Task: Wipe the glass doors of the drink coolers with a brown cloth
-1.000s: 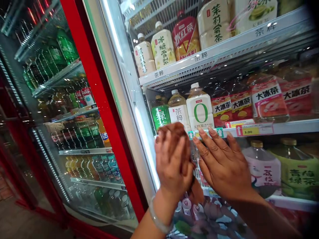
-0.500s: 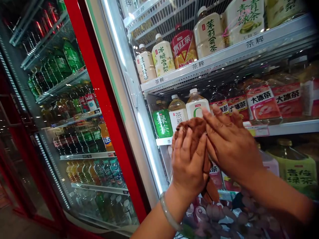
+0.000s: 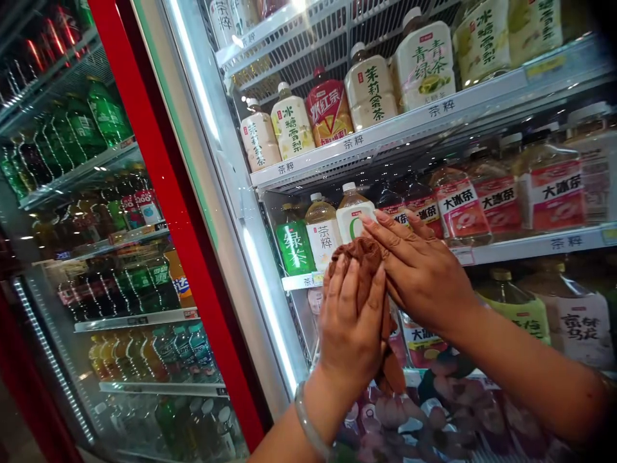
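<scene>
Brown cloth (image 3: 359, 249) lay bunched beneath left hand (image 3: 349, 331), fingers curled round it, before bottle shelf (image 3: 511, 252). Wad crested fingertips at 12 o'clock of that hand, nearer of two; loose tail (image 3: 392, 377) pointed toward 5, long axis roughly 11-to-5. Right hand (image 3: 421, 270), just beside, had cloth at its 9 o'clock: fingers extended toward 10, nothing visibly grasped, palm hidden.

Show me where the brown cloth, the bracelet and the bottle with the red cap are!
Brown cloth (image 3: 365, 260): head view, on its bunched upper part.
Bracelet (image 3: 303, 419): head view, on the visible curve of its band.
Red-capped bottle (image 3: 330, 110): head view, on its front label.
</scene>
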A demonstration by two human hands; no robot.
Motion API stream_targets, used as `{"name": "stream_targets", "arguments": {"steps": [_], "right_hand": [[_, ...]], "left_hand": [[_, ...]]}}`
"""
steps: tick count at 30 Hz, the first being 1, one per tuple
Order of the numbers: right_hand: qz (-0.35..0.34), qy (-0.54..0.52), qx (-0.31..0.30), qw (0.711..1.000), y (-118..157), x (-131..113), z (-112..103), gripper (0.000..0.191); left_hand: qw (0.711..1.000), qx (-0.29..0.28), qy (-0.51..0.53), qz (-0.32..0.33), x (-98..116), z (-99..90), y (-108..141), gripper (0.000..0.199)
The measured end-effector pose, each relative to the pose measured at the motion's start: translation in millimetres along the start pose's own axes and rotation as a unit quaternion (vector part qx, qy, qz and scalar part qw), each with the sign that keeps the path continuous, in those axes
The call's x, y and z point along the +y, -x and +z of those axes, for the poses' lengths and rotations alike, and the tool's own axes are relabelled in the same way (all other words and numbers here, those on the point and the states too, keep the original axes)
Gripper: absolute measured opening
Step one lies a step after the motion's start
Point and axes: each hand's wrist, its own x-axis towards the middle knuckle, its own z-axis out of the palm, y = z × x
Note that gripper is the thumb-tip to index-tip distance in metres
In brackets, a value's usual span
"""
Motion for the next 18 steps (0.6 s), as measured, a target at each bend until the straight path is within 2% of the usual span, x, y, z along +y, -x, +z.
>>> {"name": "stream_targets", "arguments": {"steps": [3, 6, 8, 11, 13, 15, 18], "right_hand": [[-0.007, 0.016, -0.022, 1.000, 1, 12, -10, 0.048], [0.002, 0.024, -0.025, 0.999, 4, 24, -18, 0.052], [0.002, 0.027, -0.019, 0.999, 6, 30, -21, 0.054], [-0.002, 0.028, -0.021, 0.999, 10, 37, -26, 0.056], [-0.002, 0.032, -0.025, 0.999, 13, 42, -29, 0.057], [0.003, 0.036, -0.028, 0.999, 15, 47, -33, 0.060], [0.020, 0.024, -0.017, 0.999, 20, 56, -35, 0.070]], "left_hand": [[0.999, 0.006, -0.014, -0.032, -16, -6.0, -14, 0.077], [0.994, 0.054, -0.028, -0.093, -26, -4.5, -37, 0.084], [0.994, 0.068, -0.026, -0.085, -14, 5.0, -42, 0.079], [0.999, 0.032, -0.001, -0.015, 14, 20.5, -36, 0.068], [1.000, 0.011, 0.003, 0.018, 22, 23.5, -35, 0.066], [1.000, 0.008, -0.003, -0.002, 16, 21.3, -42, 0.070], [0.996, 0.048, -0.016, -0.079, 9, 22.3, -56, 0.081]]}}
